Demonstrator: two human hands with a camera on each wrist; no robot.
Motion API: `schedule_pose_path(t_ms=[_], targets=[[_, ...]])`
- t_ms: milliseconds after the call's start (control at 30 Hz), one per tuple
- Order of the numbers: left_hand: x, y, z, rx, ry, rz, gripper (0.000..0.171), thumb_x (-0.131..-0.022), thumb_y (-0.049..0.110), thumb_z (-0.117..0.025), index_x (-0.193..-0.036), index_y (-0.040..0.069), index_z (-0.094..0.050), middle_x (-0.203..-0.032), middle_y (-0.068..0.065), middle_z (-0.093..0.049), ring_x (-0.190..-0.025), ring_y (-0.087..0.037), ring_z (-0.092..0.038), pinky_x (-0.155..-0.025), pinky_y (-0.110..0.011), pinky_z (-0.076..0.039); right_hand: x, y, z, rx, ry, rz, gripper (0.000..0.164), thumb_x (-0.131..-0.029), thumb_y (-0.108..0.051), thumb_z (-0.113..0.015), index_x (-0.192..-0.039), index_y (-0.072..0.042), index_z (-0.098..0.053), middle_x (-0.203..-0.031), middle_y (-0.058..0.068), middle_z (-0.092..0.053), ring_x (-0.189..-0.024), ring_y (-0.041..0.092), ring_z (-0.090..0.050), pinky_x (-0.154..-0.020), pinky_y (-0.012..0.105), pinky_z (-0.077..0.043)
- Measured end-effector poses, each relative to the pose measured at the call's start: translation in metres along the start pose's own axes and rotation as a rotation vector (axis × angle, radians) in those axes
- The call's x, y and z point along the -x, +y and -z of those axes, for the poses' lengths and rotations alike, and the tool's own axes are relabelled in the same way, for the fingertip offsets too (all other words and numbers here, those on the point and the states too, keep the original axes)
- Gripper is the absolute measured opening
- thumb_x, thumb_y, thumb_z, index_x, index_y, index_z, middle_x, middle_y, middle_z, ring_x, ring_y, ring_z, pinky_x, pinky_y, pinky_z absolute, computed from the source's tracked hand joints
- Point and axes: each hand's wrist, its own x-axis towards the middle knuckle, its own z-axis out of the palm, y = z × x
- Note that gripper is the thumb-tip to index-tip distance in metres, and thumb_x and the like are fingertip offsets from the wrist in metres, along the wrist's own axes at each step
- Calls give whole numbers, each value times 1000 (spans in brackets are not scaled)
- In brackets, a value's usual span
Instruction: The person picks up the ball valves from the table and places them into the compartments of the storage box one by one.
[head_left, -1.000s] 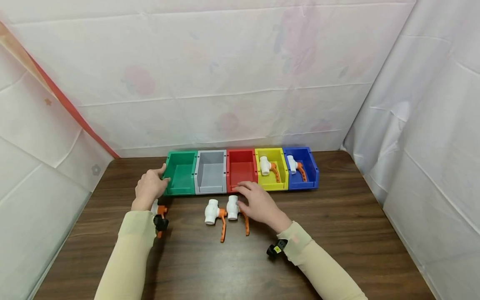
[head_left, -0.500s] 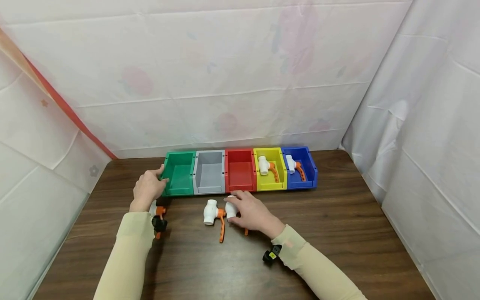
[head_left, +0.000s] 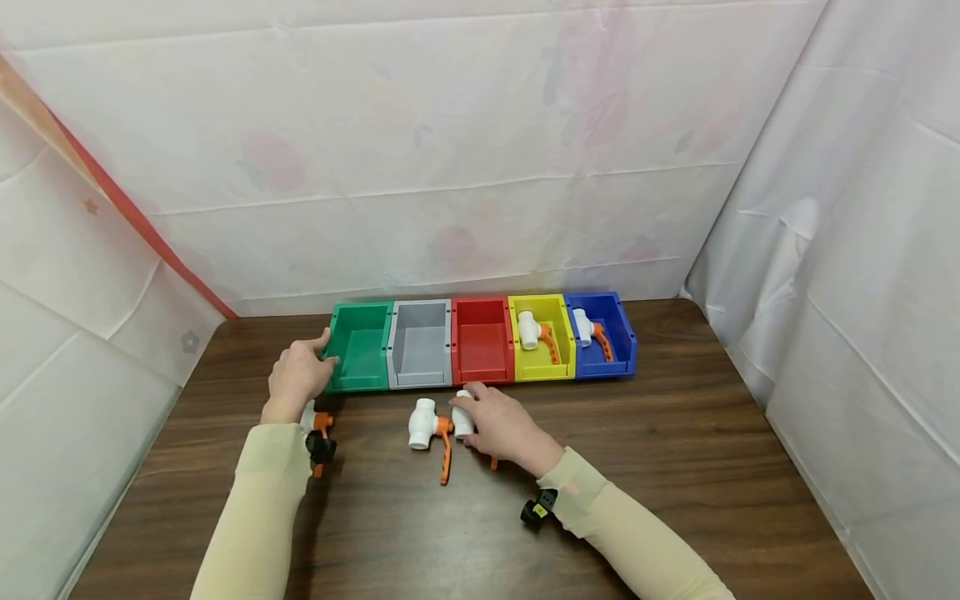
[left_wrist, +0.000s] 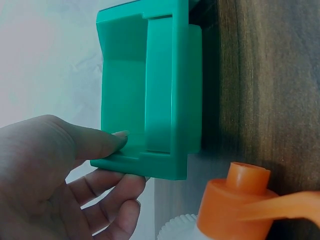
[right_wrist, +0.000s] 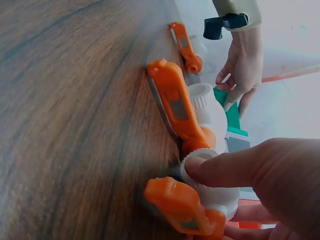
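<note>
In the head view my left hand (head_left: 296,377) holds the left wall of the green bin (head_left: 360,346); the left wrist view shows the thumb inside and the fingers outside the wall. My right hand (head_left: 504,425) grips a white ball valve (head_left: 462,421) with an orange lever, thumb on one end of its body in the right wrist view. Its lever is mostly hidden under the hand from above. Just left of it lies a second ball valve (head_left: 423,425) with its orange lever pointing toward me. A third ball valve (head_left: 322,421) lies by my left wrist, partly covered.
Right of the green bin, in one row, stand a grey bin (head_left: 420,343), a red bin (head_left: 482,340), a yellow bin (head_left: 557,367) and a blue bin (head_left: 619,367). The yellow and blue bins each hold one ball valve. White cloth (head_left: 450,150) hangs behind the wooden table (head_left: 420,542).
My right hand has come down and slightly left from above the ball valve and taken hold of it. The left hand has stayed at the green bin.
</note>
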Motion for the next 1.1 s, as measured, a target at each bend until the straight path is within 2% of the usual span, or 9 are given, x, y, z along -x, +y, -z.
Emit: schedule_pose_path(t_ms=[133,467,800,1100], targets=[[0,-2,0,5,3,-4,62,-101,26,-58,-156,19,-31,-144,-35,-42,-52,-28,-39,-48,-36,-34,0,0,-2,3,14,18,56,-84,-31,-82,-136,-22,-63,-136,8,-51,-108,23,-59,-86,37,-53],[-2,-2,-1,3,-1,1,62,-101,26,-58,-156,20,-30,-145,-35,-41,-52,-28,-39,-47,-36,-34,4,5,-3,-67,76,59,54,-83,-27,-83,-133,-21,-64,-134,9,-52,-105,20,-59,-90,36,-52],[-1,-3,-1,4,-5,5,62,-101,26,-57,-156,20,-29,-143,-36,-43,-53,-28,-39,-48,-37,-34,7,6,0,-112,96,2,51,-84,-30,-81,-132,-22,-64,-139,8,-50,-108,22,-61,-94,40,-50],[-1,-2,-1,10,-3,-1,62,-101,26,-58,-156,20,-30,-142,-36,-44,-52,-28,-39,-47,-36,-34,10,9,-2,-138,119,-3,49,-83,-29,-82,-128,-23,-65,-137,6,-52,-107,20,-60,-91,39,-51]])
